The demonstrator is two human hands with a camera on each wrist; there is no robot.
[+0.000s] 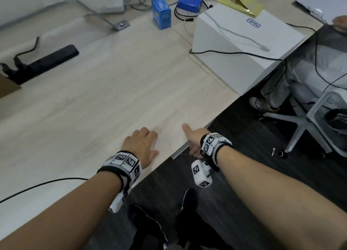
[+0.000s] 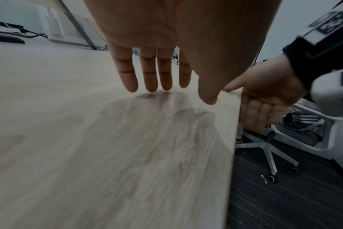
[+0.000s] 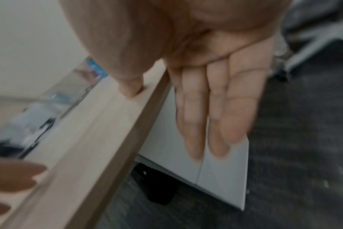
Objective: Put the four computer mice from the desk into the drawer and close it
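No computer mouse shows in any view. My left hand (image 1: 142, 144) lies flat on the light wooden desk (image 1: 93, 99), fingers (image 2: 157, 74) straight and tips touching the top. My right hand (image 1: 195, 140) sits at the desk's front edge. Its thumb (image 3: 131, 88) rests on top, and its straight fingers (image 3: 215, 124) reach down against the white drawer front (image 3: 225, 178) below the edge. In the head view only a thin grey strip of the drawer (image 1: 180, 150) sticks out from under the desk. The drawer's inside is hidden.
A black power strip (image 1: 47, 62) lies at the far left, with blue boxes (image 1: 161, 13) and a white box (image 1: 244, 43) at the back right. A black cable (image 1: 37, 186) crosses the near left. A white office chair (image 1: 309, 122) and a seated person's legs (image 1: 281, 84) are to the right.
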